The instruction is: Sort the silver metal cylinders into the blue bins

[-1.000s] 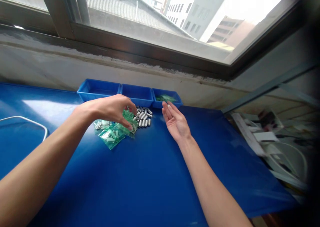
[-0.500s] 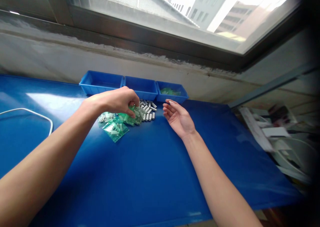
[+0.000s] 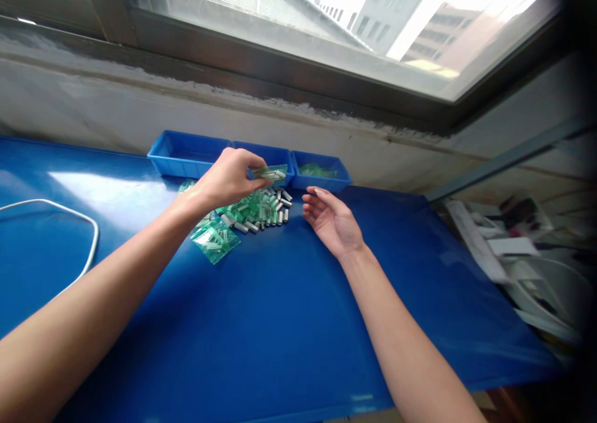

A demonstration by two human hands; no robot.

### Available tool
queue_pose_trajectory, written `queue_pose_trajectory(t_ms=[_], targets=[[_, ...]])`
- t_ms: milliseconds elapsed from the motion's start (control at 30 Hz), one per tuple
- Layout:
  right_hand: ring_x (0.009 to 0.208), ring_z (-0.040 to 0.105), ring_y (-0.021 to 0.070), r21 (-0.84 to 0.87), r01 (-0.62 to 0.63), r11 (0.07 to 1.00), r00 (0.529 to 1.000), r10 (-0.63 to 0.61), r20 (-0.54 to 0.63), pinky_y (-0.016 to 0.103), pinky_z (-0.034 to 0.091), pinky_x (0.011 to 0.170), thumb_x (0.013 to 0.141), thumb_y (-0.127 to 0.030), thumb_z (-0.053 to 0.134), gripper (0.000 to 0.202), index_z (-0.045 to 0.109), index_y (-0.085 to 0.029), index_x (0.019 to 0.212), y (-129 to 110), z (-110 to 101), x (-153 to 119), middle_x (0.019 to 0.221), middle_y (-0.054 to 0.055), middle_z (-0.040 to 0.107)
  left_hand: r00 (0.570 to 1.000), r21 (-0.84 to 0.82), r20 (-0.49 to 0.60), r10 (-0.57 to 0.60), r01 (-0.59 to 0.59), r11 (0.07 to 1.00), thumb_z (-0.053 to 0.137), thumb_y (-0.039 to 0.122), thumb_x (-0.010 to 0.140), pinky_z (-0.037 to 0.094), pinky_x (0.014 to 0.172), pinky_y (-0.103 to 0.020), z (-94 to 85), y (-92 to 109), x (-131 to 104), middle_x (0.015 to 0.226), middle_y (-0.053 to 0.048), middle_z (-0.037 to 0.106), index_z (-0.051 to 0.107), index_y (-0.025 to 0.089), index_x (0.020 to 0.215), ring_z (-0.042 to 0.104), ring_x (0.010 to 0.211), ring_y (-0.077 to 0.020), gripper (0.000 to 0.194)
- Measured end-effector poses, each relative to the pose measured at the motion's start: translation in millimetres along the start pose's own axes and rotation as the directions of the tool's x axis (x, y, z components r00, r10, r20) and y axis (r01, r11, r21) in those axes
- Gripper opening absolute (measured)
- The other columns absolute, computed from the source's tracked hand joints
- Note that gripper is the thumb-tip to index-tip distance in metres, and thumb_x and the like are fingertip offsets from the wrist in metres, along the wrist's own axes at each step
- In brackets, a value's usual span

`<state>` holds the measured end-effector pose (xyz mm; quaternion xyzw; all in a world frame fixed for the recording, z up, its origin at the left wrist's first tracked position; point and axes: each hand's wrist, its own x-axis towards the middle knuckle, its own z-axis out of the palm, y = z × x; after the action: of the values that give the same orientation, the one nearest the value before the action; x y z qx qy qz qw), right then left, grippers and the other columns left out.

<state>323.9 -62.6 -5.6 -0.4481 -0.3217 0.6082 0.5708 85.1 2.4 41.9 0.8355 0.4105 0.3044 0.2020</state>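
Observation:
My left hand (image 3: 236,175) pinches a small green-tinted plastic bag (image 3: 274,173) with pale pieces inside, holding it above a pile (image 3: 254,210) of green bags and loose silvery cylinders. At the pile's near left lies another green bag (image 3: 215,240), flat on the blue tabletop (image 3: 280,323). Right of the pile, my right hand (image 3: 333,221) is held palm up with its fingers slightly curled and nothing in it. Part of the pile is hidden behind my left hand and wrist.
Three blue bins stand in a row against the wall: a left bin (image 3: 186,146), a middle bin (image 3: 261,150) partly behind my hand, and a right bin (image 3: 342,169) holding green bags. A white cable (image 3: 96,236) lies at left. Papers and clutter (image 3: 513,246) sit beyond the table's right edge.
My left hand has lifted a green plastic bag from the pile and moved up and to the right with it. The right hand has hardly moved.

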Motion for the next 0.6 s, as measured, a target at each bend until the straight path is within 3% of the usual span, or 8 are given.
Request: queue_pose_trajectory(t_ms=[100, 300, 467, 600], targets=[[0.071, 0.069, 0.0112, -0.036, 0.015, 0.999, 1.000, -0.014, 0.008, 0.021, 0.057, 0.066, 0.076, -0.035, 0.081, 0.020, 0.078, -0.024, 0.092, 0.2, 1.1, -1.4, 0.086, -0.001, 0.078, 1.000, -0.109, -0.009, -0.025, 0.024, 0.994, 0.072, 0.041, 0.082, 0.039, 0.059, -0.027, 1.2, 6.2, -0.6, 0.066, -0.004, 0.067, 0.074, 0.013, 0.075, 0.059, 0.064, -0.0152, 0.029], [0.060, 0.061, 0.0102, -0.158, 0.126, 0.979, 0.985, -0.104, 0.141, 0.024, 0.047, 0.055, 0.077, -0.050, 0.081, 0.033, 0.077, -0.024, 0.096, 3.1, 7.6, -6.9, 0.085, 0.000, 0.076, 0.961, -0.260, 0.257, -0.101, 0.169, 0.951, 0.077, 0.053, 0.077, 0.024, 0.046, -0.027, 5.7, 15.8, -3.2, 0.054, -0.001, 0.060, 0.073, 0.013, 0.067, 0.041, 0.046, -0.0085, 0.041], [0.054, 0.059, 0.0106, -0.283, 0.194, 0.939, 0.974, -0.151, 0.168, 0.025, 0.046, 0.053, 0.071, -0.040, 0.088, 0.027, 0.077, -0.021, 0.086, 7.2, 9.5, -8.2, 0.067, -0.001, 0.071, 0.954, -0.261, 0.288, -0.088, 0.167, 0.951, 0.078, 0.059, 0.075, 0.029, 0.046, -0.026, 12.7, 13.1, -4.8, 0.060, -0.004, 0.068, 0.075, 0.014, 0.068, 0.049, 0.051, -0.0107, 0.045], [0.054, 0.062, 0.0100, -0.291, 0.217, 0.932, 0.972, -0.180, 0.150, 0.023, 0.048, 0.052, 0.070, -0.037, 0.090, 0.025, 0.078, -0.019, 0.083, 9.0, 8.3, -6.2, 0.067, -0.001, 0.072, 0.964, -0.259, 0.253, -0.088, 0.155, 0.953, 0.074, 0.061, 0.080, 0.036, 0.049, -0.026, 14.3, 12.0, -4.2, 0.068, -0.008, 0.074, 0.077, 0.014, 0.075, 0.058, 0.056, -0.0137, 0.047]])
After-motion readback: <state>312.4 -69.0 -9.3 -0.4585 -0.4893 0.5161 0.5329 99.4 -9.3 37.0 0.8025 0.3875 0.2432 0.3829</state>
